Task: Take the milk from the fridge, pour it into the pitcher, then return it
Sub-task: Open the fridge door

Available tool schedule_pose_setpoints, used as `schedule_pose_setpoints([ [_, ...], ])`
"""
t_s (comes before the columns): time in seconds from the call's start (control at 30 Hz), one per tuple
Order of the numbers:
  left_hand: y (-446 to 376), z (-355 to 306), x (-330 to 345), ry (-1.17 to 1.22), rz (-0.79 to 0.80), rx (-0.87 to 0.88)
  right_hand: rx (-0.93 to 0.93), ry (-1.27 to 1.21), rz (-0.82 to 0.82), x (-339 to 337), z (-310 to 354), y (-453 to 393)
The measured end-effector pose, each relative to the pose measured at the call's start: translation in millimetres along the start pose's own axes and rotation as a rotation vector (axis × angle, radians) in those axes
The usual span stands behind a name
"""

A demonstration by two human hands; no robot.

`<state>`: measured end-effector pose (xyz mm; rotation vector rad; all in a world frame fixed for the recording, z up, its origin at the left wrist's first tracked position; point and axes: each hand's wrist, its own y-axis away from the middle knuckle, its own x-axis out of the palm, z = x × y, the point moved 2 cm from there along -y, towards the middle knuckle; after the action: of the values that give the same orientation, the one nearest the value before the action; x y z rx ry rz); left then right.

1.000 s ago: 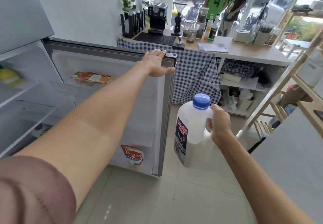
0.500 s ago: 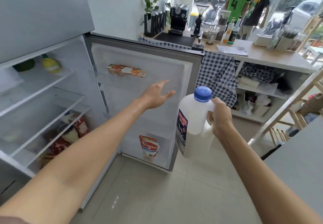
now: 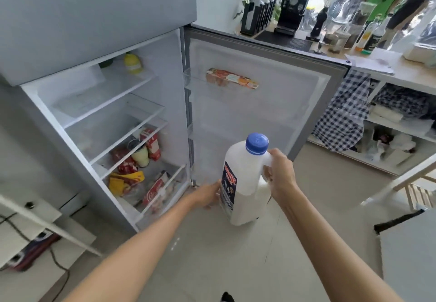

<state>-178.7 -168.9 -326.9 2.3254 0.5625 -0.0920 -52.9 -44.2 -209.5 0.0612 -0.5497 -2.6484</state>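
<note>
A white milk jug (image 3: 244, 183) with a blue cap and a dark label hangs upright in front of the open fridge door (image 3: 259, 113). My right hand (image 3: 280, 174) grips its handle from the right. My left hand (image 3: 208, 195) reaches low beside the jug's left side, its fingers partly hidden behind the jug; I cannot tell whether it touches it. The fridge (image 3: 106, 113) stands open at the left, with white shelves. No pitcher is in view.
The fridge's lower shelves hold cartons, a can and packets (image 3: 141, 160). A flat orange pack (image 3: 232, 78) lies in the door's top rack. A counter (image 3: 401, 70) with a coffee machine, jars and bottles stands behind the door. A grey table corner (image 3: 410, 254) juts in at the right.
My left hand has left the door's top edge and dropped to beside the jug's lower left. The view has swung left and down, showing the fridge's inside. The jug stays in my right hand.
</note>
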Motion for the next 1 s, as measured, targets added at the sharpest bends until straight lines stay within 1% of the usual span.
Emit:
schedule_pose_setpoints([
  [0.07,-2.9,26.7,-4.5,0.16,0.039,-0.131,0.036,0.04,0.031,17.4,-12.7,-1.0],
  [0.1,-5.5,38.8,-7.5,0.23,0.061,-0.168,0.052,0.059,0.05,26.1,-19.0,-3.2],
  [0.23,-24.7,74.7,-20.3,0.572,0.056,-0.256,0.121,0.155,0.139,57.4,-41.0,-18.7],
  [0.3,-33.0,83.1,-26.3,0.662,0.05,-0.277,0.149,0.193,0.177,71.3,-50.5,-29.6],
  [0.47,-63.0,91.4,-47.0,0.774,0.021,-0.297,0.183,0.275,0.216,105.2,-69.6,-63.4],
  [0.57,-81.9,86.2,-55.6,0.866,-0.018,-0.297,0.219,0.264,0.217,123.9,-80.2,-87.5],
  [0.67,-110.0,89.5,-67.8,0.91,-0.06,-0.369,0.266,0.265,0.221,143.1,-95.2,-115.1],
  [0.77,-149.1,103.3,-79.3,0.933,-0.064,-0.396,0.274,0.292,0.2,160.1,-118.0,-145.1],
  [0.87,-187.2,121.9,-88.2,0.959,-0.042,-0.397,0.29,0.307,0.156,173.4,-145.3,-174.2],
  [0.93,-210.7,132.3,-94.0,0.983,0.012,-0.39,0.304,0.33,0.153,181.3,-160.7,-193.6],
  [1.0,-235.8,137.9,-103.2,0.95,0.049,-0.377,0.295,0.333,0.145,187.9,-173.0,-214.0],
])
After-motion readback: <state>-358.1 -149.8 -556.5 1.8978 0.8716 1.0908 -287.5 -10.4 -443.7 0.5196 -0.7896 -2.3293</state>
